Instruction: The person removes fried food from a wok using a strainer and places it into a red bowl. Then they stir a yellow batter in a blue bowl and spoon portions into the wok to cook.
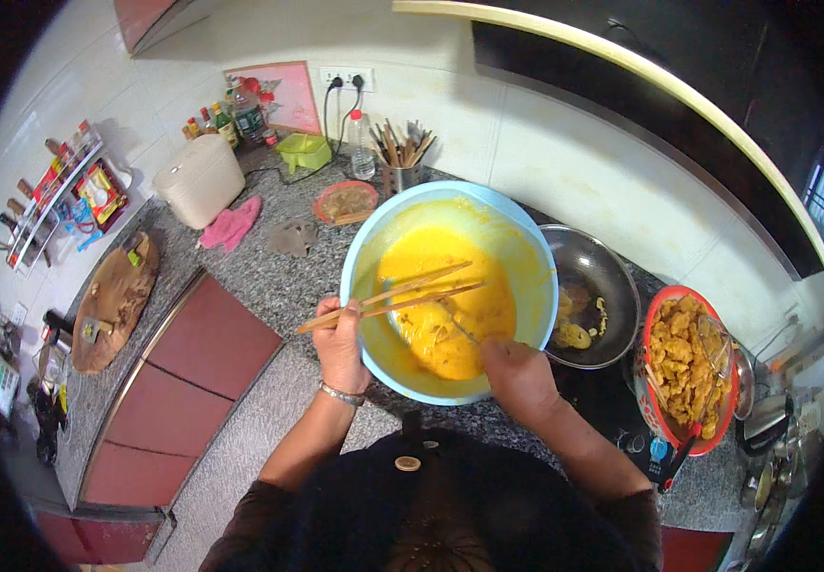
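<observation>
A large pale blue basin [537, 314] holds a yellow batter [469, 247]. My left hand [342, 352] is at the basin's left rim and grips a pair of wooden chopsticks [412, 289], whose tips are spread apart over the batter. Inside the basin's near right side, my right hand [522, 379] closes around a thin metal utensil [460, 325]. The utensil's lower end is in the batter, so I cannot tell its kind. Right of the basin sits a dark wok [590, 268] with oil and fried bits in it.
A red-rimmed enamel basin [644, 400] of fried pieces [683, 357] stands at the right, with a wire skimmer [715, 350] across it. Behind are a utensil holder [401, 179], a plastic bottle [362, 154] and a small plate [346, 199]. A wooden board [115, 307] lies left.
</observation>
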Demonstrator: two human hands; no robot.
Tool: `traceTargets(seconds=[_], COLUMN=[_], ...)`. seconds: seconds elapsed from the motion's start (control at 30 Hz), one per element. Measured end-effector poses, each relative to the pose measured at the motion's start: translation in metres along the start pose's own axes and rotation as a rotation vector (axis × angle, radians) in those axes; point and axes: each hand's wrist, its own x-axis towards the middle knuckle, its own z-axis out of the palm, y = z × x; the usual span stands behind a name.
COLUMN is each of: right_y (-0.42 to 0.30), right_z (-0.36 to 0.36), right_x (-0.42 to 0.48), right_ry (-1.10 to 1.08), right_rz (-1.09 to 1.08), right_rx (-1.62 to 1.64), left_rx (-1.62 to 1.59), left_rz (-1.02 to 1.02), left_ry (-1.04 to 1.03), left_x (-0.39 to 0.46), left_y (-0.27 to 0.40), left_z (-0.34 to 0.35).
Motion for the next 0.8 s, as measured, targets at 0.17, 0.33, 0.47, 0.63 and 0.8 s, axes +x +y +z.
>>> traceTargets(seconds=[0.17,0.33,0.47,0.63,0.8], right_y=[-0.023,-0.05,-0.059,-0.061,-0.055], right_z=[0.019,0.04,0.069,0.105,0.112], right_x=[0.024,0.045,0.048,0.046,0.045], right_ry=[0.023,-0.088,-0.207,-0.259,-0.268], right_rz=[-0.058,-0.223,-0.312,-0.376,-0.425], right_rx=[0.007,0.037,0.09,0.065,0.044], left_rx=[-0.022,-0.011,0.094,0.177,0.21], left_rz=[-0.007,0.022,0.015,0.011,0.035], left_ry=[0.124,0.237,0.358,0.402,0.393], left_x=[-0.008,-0.019,-0.023,-0.014,0.0], left_y=[0.022,0.029,0.02,-0.008,-0.029], left_z=[-0.042,-0.087,-0.112,-0.137,-0.144])
